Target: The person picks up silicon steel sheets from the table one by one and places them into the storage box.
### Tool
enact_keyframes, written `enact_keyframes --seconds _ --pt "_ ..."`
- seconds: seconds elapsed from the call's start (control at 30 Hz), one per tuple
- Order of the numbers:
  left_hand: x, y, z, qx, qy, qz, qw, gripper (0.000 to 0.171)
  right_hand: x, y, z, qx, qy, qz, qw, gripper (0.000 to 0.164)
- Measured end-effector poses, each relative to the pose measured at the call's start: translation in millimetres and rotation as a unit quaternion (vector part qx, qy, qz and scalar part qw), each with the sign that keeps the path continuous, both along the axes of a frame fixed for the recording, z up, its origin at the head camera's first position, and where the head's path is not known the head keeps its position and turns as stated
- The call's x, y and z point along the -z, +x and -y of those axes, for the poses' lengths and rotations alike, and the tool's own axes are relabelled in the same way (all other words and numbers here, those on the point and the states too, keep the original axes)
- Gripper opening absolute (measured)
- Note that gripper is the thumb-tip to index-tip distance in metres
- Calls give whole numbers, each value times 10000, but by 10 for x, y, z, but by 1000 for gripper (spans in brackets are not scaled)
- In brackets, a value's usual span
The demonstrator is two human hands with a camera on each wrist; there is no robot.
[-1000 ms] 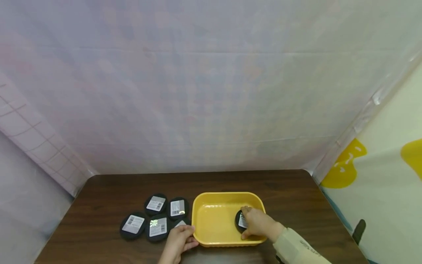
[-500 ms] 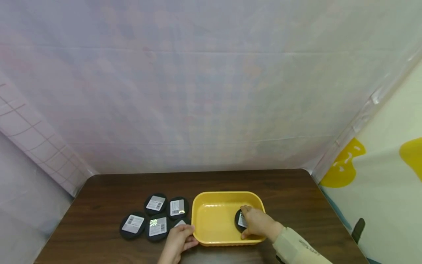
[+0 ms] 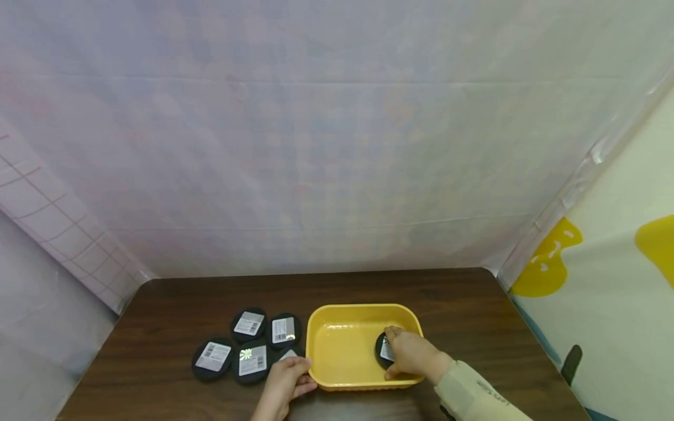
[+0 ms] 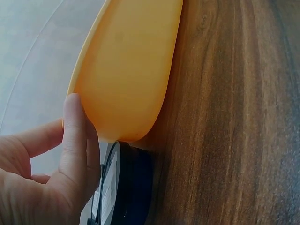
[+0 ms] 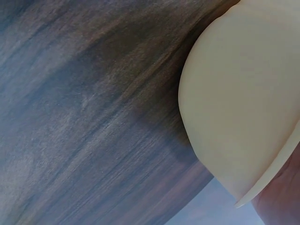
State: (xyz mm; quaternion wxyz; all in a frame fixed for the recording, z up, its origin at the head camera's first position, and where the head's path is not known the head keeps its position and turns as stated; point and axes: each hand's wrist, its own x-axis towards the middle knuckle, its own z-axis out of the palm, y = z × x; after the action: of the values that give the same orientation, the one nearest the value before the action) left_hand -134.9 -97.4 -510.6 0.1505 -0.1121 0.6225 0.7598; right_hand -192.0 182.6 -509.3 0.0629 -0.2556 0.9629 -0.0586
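Note:
In the head view a yellow plastic basin stands on the brown table. My left hand pinches its near left rim between thumb and fingers; the left wrist view shows the fingertips on the edge. Inside the basin, toward its right side, lies a flat, round black case with a white barcode label. My right hand reaches over the right rim and grips this case from above, thumb at the near side, fingers at the far side. The right wrist view shows mostly the basin's outer wall.
Several similar black cases lie in a cluster left of the basin, labels up. One of them, partly behind my left hand in the head view, sits close by the basin's end. A pale curtain hangs behind the table.
Both hands keep their places at the basin and on the black case. The head view shifts only very slightly.

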Motion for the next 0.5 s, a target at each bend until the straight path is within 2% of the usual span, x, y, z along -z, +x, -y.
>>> enact_keyframes --seconds 0.5 --pt "12 -8 2 34 -17 3 10000 30 -57 26 16 122 81 209 9997 101"
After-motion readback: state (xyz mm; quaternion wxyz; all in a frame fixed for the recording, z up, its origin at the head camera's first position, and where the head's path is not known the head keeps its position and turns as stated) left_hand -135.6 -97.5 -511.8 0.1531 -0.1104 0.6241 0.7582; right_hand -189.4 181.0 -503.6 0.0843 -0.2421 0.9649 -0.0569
